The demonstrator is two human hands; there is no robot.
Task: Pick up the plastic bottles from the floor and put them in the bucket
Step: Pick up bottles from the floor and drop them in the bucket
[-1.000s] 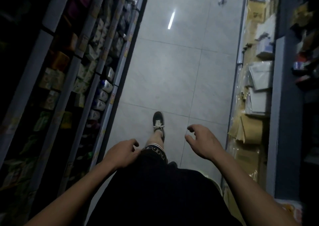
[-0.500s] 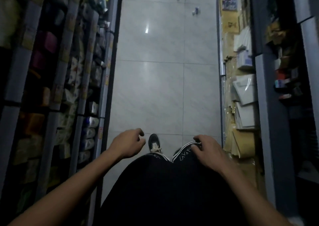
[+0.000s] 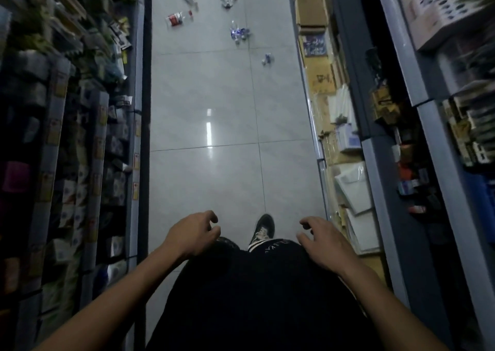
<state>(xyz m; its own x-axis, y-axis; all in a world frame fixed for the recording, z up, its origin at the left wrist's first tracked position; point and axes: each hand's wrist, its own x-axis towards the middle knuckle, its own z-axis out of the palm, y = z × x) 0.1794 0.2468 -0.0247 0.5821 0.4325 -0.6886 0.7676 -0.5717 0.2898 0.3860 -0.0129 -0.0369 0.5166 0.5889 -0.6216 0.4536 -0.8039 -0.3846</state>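
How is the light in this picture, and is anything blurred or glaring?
Head view: dim overall; the shelves on both sides are dark, and blurred at upper left; a bright streak of glare lies on the floor; the far bottles are small and soft; wide-angle bending tilts the shelf edges; both hands are fairly sharp.

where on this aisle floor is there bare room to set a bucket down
The floor is bare along the aisle's middle, between the left shelves and right shelves, from the shoe up to the nearest bottle. Beyond that, scattered bottles crowd it.
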